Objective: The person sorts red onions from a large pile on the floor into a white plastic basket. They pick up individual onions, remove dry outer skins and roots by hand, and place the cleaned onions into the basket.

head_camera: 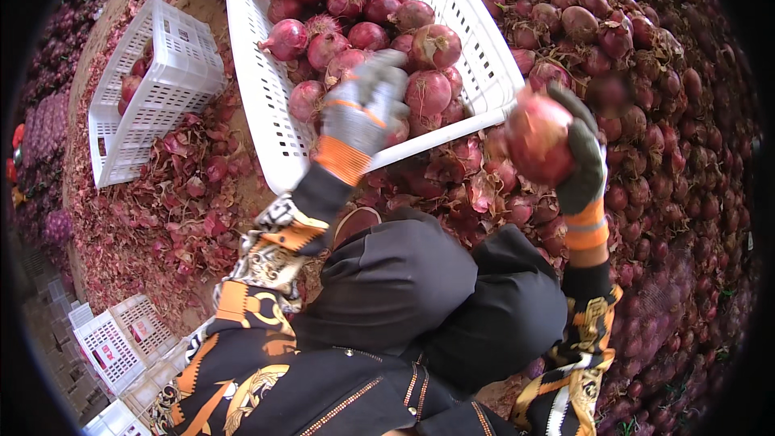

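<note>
A large red onion rests in my right hand, whose dark-palmed glove with an orange cuff curls around its right side. This hand is just outside the near right corner of a white plastic crate. My left hand, in a grey glove with orange trim, is inside the crate's near part, over the red onions lying there. Motion blurs its fingers, and its palm side is hidden, so I cannot tell whether it grips an onion or only touches one.
A big heap of red onions spreads along the right side. At the left a second white crate lies tipped with a few onions inside. Loose onion skins cover the ground. More white crates stand at the lower left.
</note>
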`<move>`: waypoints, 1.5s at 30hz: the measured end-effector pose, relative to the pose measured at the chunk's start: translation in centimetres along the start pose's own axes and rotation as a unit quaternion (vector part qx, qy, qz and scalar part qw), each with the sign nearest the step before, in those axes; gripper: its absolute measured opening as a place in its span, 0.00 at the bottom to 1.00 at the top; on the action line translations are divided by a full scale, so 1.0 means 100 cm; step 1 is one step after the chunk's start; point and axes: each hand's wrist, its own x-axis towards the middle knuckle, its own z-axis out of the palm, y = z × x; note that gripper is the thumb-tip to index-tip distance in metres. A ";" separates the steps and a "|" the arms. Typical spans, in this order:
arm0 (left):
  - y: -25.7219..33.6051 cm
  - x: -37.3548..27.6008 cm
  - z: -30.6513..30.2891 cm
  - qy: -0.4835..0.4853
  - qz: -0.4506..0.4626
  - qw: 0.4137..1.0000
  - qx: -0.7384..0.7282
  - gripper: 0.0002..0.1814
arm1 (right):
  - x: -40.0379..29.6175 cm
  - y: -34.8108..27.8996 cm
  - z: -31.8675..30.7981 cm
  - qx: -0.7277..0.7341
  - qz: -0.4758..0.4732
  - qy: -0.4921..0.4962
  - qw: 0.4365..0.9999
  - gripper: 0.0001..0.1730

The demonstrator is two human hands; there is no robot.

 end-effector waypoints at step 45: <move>-0.021 0.004 -0.108 -0.227 0.021 0.729 0.645 0.21 | -0.168 0.220 -0.223 -0.300 0.252 0.415 0.821 0.44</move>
